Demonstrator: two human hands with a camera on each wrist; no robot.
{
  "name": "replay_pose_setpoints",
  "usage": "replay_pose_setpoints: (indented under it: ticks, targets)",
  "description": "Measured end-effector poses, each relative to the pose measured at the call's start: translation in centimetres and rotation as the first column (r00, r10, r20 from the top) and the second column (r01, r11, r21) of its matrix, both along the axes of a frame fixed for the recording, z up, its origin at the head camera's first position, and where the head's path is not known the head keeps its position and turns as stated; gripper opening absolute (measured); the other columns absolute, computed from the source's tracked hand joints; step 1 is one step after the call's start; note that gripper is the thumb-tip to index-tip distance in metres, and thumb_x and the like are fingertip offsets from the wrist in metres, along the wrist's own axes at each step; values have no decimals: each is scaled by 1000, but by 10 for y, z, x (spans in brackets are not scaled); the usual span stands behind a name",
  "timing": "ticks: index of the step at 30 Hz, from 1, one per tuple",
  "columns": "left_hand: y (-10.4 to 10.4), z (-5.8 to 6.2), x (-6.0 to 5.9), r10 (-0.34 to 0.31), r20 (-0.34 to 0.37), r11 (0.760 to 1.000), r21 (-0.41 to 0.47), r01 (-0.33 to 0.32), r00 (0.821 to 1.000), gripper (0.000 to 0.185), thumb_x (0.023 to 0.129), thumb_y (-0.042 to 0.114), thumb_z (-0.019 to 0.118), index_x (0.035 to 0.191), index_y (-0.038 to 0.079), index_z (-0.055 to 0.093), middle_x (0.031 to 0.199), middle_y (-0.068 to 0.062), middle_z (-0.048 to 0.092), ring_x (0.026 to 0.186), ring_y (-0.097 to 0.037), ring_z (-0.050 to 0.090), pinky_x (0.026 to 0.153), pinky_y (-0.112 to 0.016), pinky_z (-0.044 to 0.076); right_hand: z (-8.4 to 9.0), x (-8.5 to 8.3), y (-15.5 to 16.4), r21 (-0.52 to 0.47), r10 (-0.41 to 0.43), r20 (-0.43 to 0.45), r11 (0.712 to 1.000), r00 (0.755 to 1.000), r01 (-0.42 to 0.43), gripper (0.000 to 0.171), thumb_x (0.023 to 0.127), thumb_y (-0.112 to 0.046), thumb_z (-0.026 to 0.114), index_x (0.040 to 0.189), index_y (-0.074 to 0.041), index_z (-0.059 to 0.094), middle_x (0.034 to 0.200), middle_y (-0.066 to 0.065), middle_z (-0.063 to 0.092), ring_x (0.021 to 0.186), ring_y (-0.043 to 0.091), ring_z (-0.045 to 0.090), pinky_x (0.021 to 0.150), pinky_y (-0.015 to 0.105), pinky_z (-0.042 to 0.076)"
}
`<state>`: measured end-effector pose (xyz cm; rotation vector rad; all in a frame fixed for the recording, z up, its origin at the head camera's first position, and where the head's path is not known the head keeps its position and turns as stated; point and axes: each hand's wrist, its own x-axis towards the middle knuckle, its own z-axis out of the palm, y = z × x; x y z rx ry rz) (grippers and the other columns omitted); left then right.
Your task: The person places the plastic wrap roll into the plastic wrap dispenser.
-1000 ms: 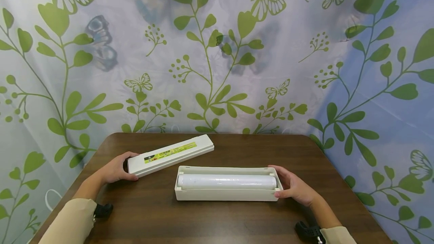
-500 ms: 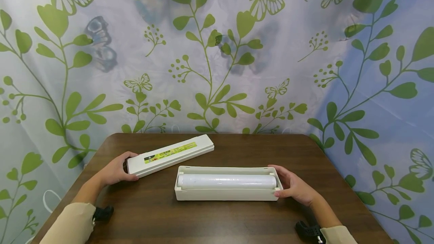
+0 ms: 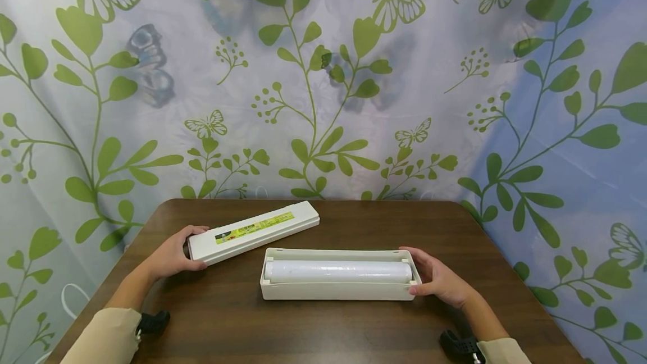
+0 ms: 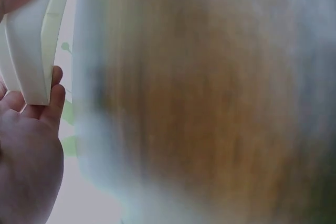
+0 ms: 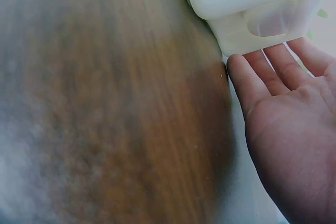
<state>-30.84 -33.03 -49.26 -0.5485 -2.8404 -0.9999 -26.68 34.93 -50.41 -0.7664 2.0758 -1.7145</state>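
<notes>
Near edge: both sleeves cut off by the frame, black wrist mounts partly showing. Right hand (image 3: pixel 441 281) lies fairly flat, fingers nearly straight, against the right end of the tray (image 3: pixel 337 291); thumb side hidden in the wrist view. The tray sits open at table (image 3: pixel 323 330) centre, the roll (image 3: pixel 337 271) lying lengthwise inside; roll ends hard to make out. Farther left, left hand (image 3: pixel 172 251) grips the near end of the lid (image 3: pixel 254 230), thumb on top, fingers underneath mostly hidden. Lid label unreadable. Both wrist views mostly blur. Leaf-print curtain (image 3: pixel 323 72) behind.
</notes>
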Motion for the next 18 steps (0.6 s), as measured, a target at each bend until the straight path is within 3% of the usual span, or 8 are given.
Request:
replay_pose_setpoints:
  ticks: [4, 11, 18]
  targets:
    - [1, 0, 1, -1, -10, 1000, 16, 2, 1000, 77, 72, 36, 93, 132, 7, 56, 132, -13, 64, 101, -9, 55, 84, -24, 46, 0, 0, 0, 4, -7, 3, 1000, 1000, 7, 88, 85, -4, 77, 156, 1, 26, 149, 27, 42, 120, 13, 58, 95, 35, 57]
    - [4, 2, 4, 34, -13, 999, 22, -34, 999, 75, 72, 37, 92, 131, 8, 56, 129, -12, 64, 99, -12, 55, 83, -25, 46, 0, 1, 0, 6, -11, 3, 1000, 1000, 11, 87, 86, -4, 77, 156, 1, 27, 150, 34, 37, 120, 13, 58, 95, 34, 57]
    - [9, 1, 7, 75, -38, 997, 25, -75, 996, 76, 70, 38, 93, 131, 9, 58, 127, -12, 66, 98, -14, 55, 83, -25, 45, 0, 1, -1, 13, -15, -2, 1000, 1000, 15, 86, 86, -3, 76, 156, 1, 27, 150, 32, 38, 120, 13, 58, 95, 34, 57]
